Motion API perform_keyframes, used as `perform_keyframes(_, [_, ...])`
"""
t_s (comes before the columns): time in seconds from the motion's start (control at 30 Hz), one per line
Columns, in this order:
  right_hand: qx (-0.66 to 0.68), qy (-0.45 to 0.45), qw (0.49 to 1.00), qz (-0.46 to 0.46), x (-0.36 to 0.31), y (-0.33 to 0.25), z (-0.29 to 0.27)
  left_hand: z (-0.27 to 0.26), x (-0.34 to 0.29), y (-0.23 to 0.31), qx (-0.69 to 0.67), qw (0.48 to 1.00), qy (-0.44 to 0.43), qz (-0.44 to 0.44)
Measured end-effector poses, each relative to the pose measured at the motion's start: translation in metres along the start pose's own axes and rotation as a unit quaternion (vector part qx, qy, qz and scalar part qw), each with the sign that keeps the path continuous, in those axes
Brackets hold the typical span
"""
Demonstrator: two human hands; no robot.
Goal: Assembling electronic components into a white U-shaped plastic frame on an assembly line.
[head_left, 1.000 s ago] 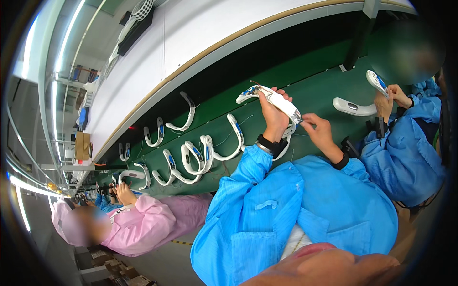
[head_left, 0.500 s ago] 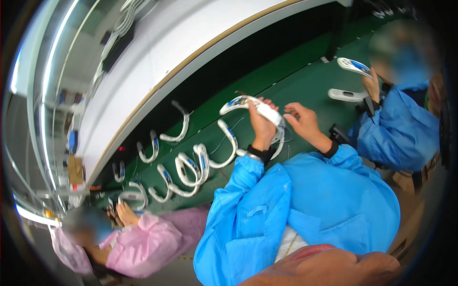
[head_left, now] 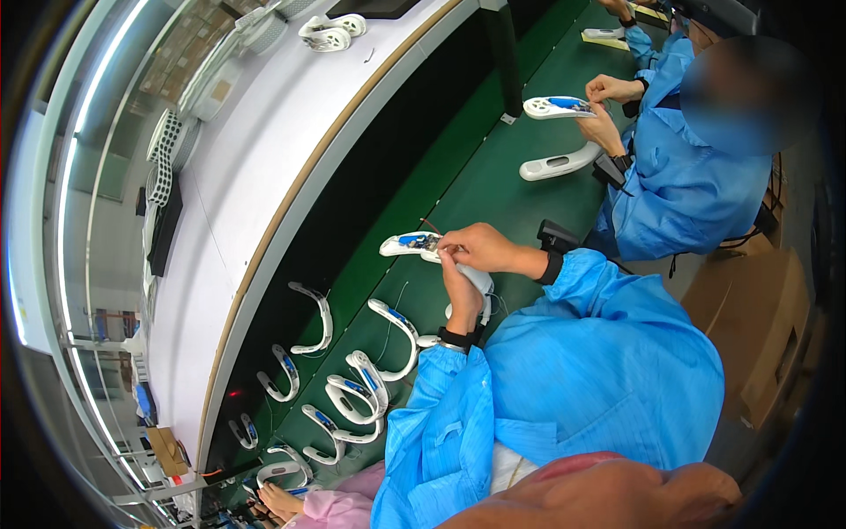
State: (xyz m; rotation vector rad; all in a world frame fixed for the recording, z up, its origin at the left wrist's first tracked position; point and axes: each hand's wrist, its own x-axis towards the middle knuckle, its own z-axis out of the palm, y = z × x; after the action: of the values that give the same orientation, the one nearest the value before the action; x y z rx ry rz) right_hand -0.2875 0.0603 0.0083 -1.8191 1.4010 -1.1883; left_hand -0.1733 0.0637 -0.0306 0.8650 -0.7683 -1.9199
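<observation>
**Two-handed grip on a curved white housing point(head_left: 430, 257)**

Seen from the room: the left hand point(head_left: 462, 293) is wrapped about the middle of the housing, thumb up, and carries it above the green bench point(head_left: 493, 189). The right hand point(head_left: 487, 247) comes across from the right, its fingertips bunched against the open face just above the left thumb; whether anything is pinched between them cannot be told, since the fingers hide the spot. The exposed end of the housing projects to the left of the grip, showing a blue insert point(head_left: 411, 239) and small inner parts; a thin reddish wire point(head_left: 429, 226) rises just beyond it. The opposite end curves down behind the left hand, on the right side of that wrist. Each wrist bears a black band point(head_left: 553, 267).

Below and to the left of the grip, several U-shaped white housings point(head_left: 410, 338) lie on the bench, some overlapping, with thin pale wires among them. Well beyond the grip, to the right, a co-worker in blue point(head_left: 661, 189) holds a similar piece point(head_left: 553, 108); another white piece point(head_left: 560, 164) lies before that person. Farthest left and below, a hand and a pink sleeve point(head_left: 339, 504) enter beside the row.
</observation>
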Motion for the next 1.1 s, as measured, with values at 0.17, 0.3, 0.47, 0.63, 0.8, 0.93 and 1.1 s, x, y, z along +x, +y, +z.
perform_keyframes(0.17, [0.148,0.005,0.978,0.143,0.0,-0.004,-0.009,0.011,-0.006,-0.001,-0.002,0.997,-0.017,-0.074])
perform_keyframes(0.3, [0.277,0.077,0.95,0.119,0.014,0.035,-0.008,0.004,0.0,-0.017,-0.005,0.985,-0.048,-0.165])
perform_keyframes(0.47, [0.338,0.13,0.906,0.218,0.036,0.047,-0.044,0.018,0.007,-0.009,-0.031,0.969,-0.132,-0.205])
perform_keyframes(0.63, [0.283,0.065,0.924,0.249,0.018,0.049,-0.065,0.013,0.018,0.025,0.037,0.984,-0.089,-0.148])
perform_keyframes(0.8, [0.248,-0.051,0.92,0.299,-0.024,0.06,-0.105,0.009,0.035,0.079,0.175,0.976,-0.12,-0.053])
perform_keyframes(0.93, [0.272,-0.032,0.916,0.293,-0.046,0.064,-0.125,0.01,0.061,0.092,0.383,0.913,-0.141,0.021])
perform_keyframes(1.1, [0.261,-0.046,0.918,0.296,-0.044,0.065,-0.123,0.015,0.08,0.086,0.445,0.881,-0.158,0.03])
